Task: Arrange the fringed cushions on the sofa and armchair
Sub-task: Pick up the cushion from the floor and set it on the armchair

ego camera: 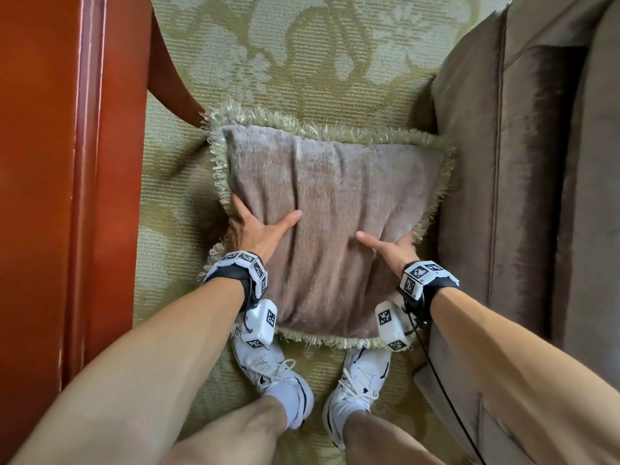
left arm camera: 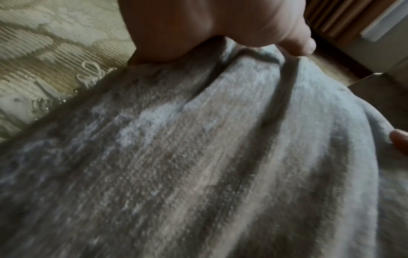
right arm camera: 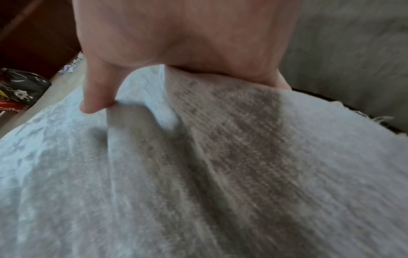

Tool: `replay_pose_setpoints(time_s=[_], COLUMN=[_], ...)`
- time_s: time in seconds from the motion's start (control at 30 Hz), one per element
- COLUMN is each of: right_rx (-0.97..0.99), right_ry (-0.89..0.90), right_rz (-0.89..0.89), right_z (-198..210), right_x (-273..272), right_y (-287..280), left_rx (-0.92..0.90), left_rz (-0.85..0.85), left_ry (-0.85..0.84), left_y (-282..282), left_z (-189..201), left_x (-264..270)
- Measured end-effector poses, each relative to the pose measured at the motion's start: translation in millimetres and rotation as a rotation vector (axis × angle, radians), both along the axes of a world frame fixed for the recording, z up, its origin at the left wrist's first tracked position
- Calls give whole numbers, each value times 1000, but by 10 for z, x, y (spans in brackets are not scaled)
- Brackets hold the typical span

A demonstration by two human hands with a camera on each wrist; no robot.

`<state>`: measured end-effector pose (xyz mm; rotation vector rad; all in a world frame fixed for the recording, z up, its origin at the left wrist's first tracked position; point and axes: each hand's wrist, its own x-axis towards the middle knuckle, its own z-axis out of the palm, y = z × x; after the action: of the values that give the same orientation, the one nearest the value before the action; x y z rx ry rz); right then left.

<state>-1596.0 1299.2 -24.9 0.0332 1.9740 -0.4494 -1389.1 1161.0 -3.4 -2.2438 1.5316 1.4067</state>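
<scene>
Cushion: the fringed cushion (ego camera: 330,229) is held in the air above the carpet (ego camera: 285,62), between a wooden furniture piece (ego camera: 67,162) and the brown sofa (ego camera: 523,196).
Grip: the cushion's side edges are clasped by the left hand (ego camera: 256,229) and the right hand (ego camera: 394,248), thumbs pressed on top.
Risk: the fringe could be snagged on the wooden leg (ego camera: 171,82).
Slip: soft, plush fabric could be let slide if either clasp is loosened.

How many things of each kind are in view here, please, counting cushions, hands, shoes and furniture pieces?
Fringed cushion: 1
Hands: 2, left hand and right hand
White shoes: 2
Furniture pieces: 2, brown sofa and red wooden piece
Total: 7
</scene>
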Motion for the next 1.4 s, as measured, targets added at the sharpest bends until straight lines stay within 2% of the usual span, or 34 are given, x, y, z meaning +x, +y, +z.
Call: replay_pose_setpoints(time_s=[0.3, 0.4, 0.63, 0.93, 1.17, 1.4], right_rx=[-61, -58, -43, -80, -73, -77], right_ry=[126, 133, 174, 275, 353, 413], right_rz=[-46, -10, 22, 6, -47, -187], right_z=[619, 830, 1597, 2971, 4177, 5153], right_x=[-109, -218, -252, -380, -438, -587], right_y=[140, 116, 133, 132, 80, 183], left_rx=[-127, -158, -160, -215, -246, -273], left_rz=[-40, -43, -19, -29, -40, -170], left_ry=[57, 49, 52, 109, 264, 353], left_y=[143, 127, 216, 237, 122, 38], left_z=[659, 885, 1600, 2864, 3998, 5025], left_x=[-240, -335, -384, -564, -741, -1122])
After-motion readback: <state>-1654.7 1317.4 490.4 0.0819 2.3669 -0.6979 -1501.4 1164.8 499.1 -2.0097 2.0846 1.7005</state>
